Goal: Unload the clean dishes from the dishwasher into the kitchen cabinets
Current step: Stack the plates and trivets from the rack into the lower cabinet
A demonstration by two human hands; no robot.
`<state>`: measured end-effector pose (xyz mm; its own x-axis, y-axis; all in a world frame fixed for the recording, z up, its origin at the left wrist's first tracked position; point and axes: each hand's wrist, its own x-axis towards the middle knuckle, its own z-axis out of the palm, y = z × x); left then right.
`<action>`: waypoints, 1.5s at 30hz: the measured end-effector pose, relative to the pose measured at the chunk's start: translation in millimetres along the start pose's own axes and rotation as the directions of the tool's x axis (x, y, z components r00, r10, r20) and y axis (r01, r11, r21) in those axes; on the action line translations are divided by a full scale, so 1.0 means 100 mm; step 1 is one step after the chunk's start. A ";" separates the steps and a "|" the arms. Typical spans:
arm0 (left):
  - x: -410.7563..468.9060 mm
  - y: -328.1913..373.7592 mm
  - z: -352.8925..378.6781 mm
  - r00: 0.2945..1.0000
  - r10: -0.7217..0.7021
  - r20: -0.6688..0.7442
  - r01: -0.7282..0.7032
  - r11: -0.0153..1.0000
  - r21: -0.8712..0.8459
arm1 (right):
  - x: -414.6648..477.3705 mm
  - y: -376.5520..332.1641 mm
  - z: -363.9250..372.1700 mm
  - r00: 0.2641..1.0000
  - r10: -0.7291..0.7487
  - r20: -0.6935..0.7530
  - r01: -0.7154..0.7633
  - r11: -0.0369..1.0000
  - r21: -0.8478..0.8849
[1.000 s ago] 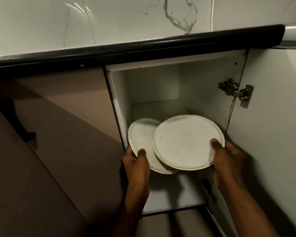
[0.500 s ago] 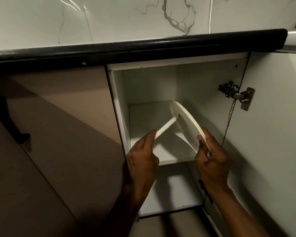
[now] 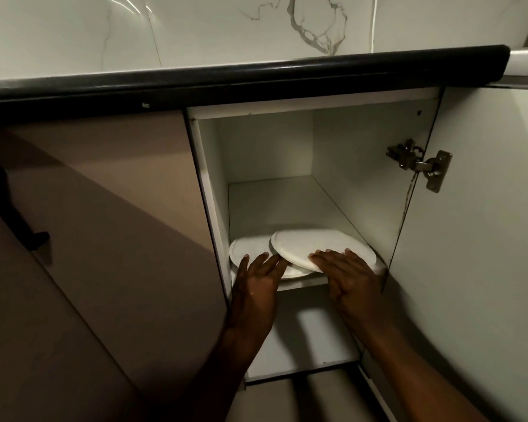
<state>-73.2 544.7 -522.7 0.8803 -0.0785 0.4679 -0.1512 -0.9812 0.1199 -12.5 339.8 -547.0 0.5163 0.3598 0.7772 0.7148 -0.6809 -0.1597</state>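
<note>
Lying flat on the shelf (image 3: 275, 205): two overlapping plates (image 3: 317, 248), just ahead of left hand (image 3: 258, 278) and right hand (image 3: 346, 274), both released, fingertips resting on near rims.

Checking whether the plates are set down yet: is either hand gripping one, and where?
Neither grips. The left hand lies flat on the left plate near its front rim; the right hand lies flat on the right plate, which overlaps the left one.

Home kitchen: marble-veined wall tiles (image 3: 195, 28) above a dark countertop edge (image 3: 241, 76), white base cabinet (image 3: 363, 166) standing open with hinged door (image 3: 485, 208).
</note>
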 end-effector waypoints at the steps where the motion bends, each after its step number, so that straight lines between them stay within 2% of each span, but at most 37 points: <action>1: -0.01 -0.03 0.03 0.999 -0.005 0.036 0.006 1.000 -0.022 | -0.03 0.04 0.04 0.999 0.015 0.037 -0.015 1.000 0.020; 3: -0.03 -0.10 0.12 0.999 -0.011 0.044 0.015 0.997 -0.077 | -0.05 0.12 0.10 0.994 0.044 0.104 -0.053 0.996 0.078; 6: -0.02 -0.19 0.22 0.996 -0.079 -0.029 0.070 0.969 -0.236 | -0.01 0.21 0.10 0.986 0.085 0.143 -0.106 0.983 0.150; 8: 0.01 -0.22 0.18 0.992 -0.124 0.003 0.118 0.940 -0.320 | 0.04 0.23 0.09 0.977 0.105 0.184 -0.138 0.975 0.176; 12: 0.06 -0.24 0.10 0.988 -0.143 0.065 0.157 0.924 -0.349 | 0.14 0.23 0.08 0.937 0.148 0.317 -0.225 0.949 0.220; 16: 0.07 -0.23 0.05 0.987 -0.094 0.130 0.130 0.944 -0.305 | 0.19 0.23 0.14 0.937 0.168 0.305 -0.250 0.935 0.252; 19: 0.08 -0.18 0.02 0.979 -0.108 0.170 0.151 0.953 -0.263 | 0.22 0.30 0.20 0.931 0.174 0.320 -0.268 0.923 0.277; 24: 0.36 -0.11 0.05 0.955 -0.093 0.280 0.111 0.992 -0.052 | 0.30 0.34 0.26 0.894 0.165 0.416 -0.284 0.927 0.244; 27: 0.53 -0.15 0.13 0.930 -0.129 0.345 0.131 0.991 0.018 | 0.42 0.40 0.32 0.868 0.185 0.460 -0.298 0.936 0.186; 33: 0.85 -0.35 0.41 0.920 -0.239 0.312 0.261 0.965 -0.032 | 0.77 0.50 0.58 0.828 0.217 0.517 -0.255 0.967 0.003; 37: 1.03 -0.42 0.63 0.915 -0.334 0.226 0.356 0.933 -0.063 | 0.94 0.48 0.79 0.820 0.268 0.507 -0.245 0.963 -0.111; 42: 1.29 -0.47 0.82 0.909 -0.368 0.194 0.363 0.930 0.063 | 1.20 0.57 1.07 0.808 0.290 0.512 -0.225 0.956 -0.187; 45: 1.41 -0.53 0.92 0.924 -0.359 0.130 0.343 0.930 0.135 | 1.30 0.62 1.26 0.792 0.308 0.527 -0.227 0.950 -0.213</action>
<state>100.3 569.7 -543.8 0.9264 0.2571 0.2752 0.2216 -0.9630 0.1536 158.4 424.4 -532.2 0.8776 0.4117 0.2458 0.4613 -0.8647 -0.1989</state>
